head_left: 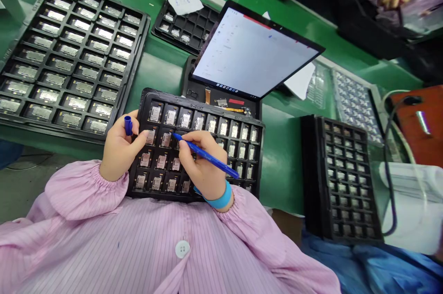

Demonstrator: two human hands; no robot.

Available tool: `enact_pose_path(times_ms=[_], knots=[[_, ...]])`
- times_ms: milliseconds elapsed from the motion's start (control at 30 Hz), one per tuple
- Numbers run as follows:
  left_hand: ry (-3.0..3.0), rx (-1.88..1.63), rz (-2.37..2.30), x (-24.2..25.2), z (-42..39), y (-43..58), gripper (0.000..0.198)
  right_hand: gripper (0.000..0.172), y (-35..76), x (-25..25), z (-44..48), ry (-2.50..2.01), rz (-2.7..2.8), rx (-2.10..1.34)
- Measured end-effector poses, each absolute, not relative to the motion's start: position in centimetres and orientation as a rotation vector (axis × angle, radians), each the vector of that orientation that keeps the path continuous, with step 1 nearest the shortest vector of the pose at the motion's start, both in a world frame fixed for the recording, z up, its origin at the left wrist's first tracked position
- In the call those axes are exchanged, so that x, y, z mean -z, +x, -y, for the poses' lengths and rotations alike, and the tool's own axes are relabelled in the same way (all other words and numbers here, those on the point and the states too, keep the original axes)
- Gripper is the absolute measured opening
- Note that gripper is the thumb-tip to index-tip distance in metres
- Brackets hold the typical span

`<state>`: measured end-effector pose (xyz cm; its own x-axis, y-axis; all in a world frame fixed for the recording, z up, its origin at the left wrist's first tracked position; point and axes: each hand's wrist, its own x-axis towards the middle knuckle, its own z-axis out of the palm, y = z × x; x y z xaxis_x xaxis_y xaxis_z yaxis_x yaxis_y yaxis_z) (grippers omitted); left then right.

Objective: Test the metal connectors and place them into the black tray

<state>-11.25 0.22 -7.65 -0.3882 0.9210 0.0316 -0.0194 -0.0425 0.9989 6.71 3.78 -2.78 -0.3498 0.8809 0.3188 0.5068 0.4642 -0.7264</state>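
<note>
Blue pen (207, 159) sits in the right hand (200, 169), its tip over the black parts tray (197, 108). The left hand (119, 148) is curled around the blue pen cap (128, 125) at the tray's left edge.

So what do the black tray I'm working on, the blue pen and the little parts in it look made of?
Black tray: probably thin moulded plastic, satin sheen, pressed pockets. Blue pen and pen cap: smooth glossy plastic, seemingly. Small parts: likely sheet metal, with silvery reflective faces; too small to be sure.

Our left hand (119, 151) curled loose, thumb and finger pinched together, our right hand (200, 167) curled tight in a writing grip, both wrists low, hands near each other
</note>
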Motion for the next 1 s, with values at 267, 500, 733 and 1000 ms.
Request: enact_pose_path(times_ms=[267, 500, 733, 1000], knots=[[0.986, -1.543, -1.447, 7.4, -0.3, -11.2, 0.028, 0.010, 5.5, 2.9, -3.2, -1.061, 2.023, -0.719], [0.982, -1.553, -1.418, 7.5, -0.2, -11.3, 0.023, 0.011, 4.5, 3.1, -3.3, -1.006, 2.088, -0.725], [0.979, -1.570, -1.428, 7.3, -0.3, -11.2, 0.023, 0.014, 5.4, 2.7, -2.8, -0.998, 2.056, -0.679], [0.983, -1.592, -1.447, 7.4, -0.6, -11.1, 0.022, 0.013, 6.7, 3.1, -0.8, -0.837, 2.172, -0.761]])
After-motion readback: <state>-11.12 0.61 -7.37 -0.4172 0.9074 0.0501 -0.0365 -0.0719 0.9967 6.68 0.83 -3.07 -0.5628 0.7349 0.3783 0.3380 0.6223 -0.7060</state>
